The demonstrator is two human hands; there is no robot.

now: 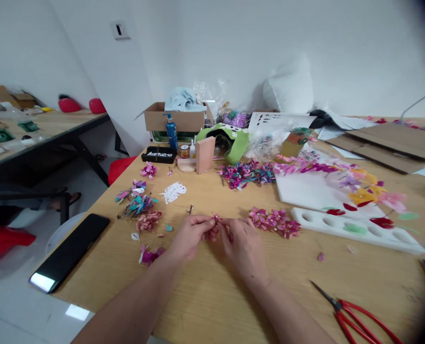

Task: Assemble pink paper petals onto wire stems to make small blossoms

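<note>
Both of my hands meet over the middle of the wooden table (212, 296). My left hand (190, 236) and my right hand (243, 243) pinch a small pink paper flower (216, 219) between their fingertips. Right of my hands lies a row of pink flowers (275, 222). Left of them are a dusty-pink flower cluster (148, 221), a magenta piece (150, 255) and teal and purple flowers (137, 203).
A black phone (69, 251) lies at the left table edge. Red-handled scissors (355, 320) sit at the front right. A white foam tray (355, 229) with petals, a white board (316, 191) with flowers, a wooden block (205, 154), a blue bottle (171, 131) and a cardboard box (174, 117) stand farther back.
</note>
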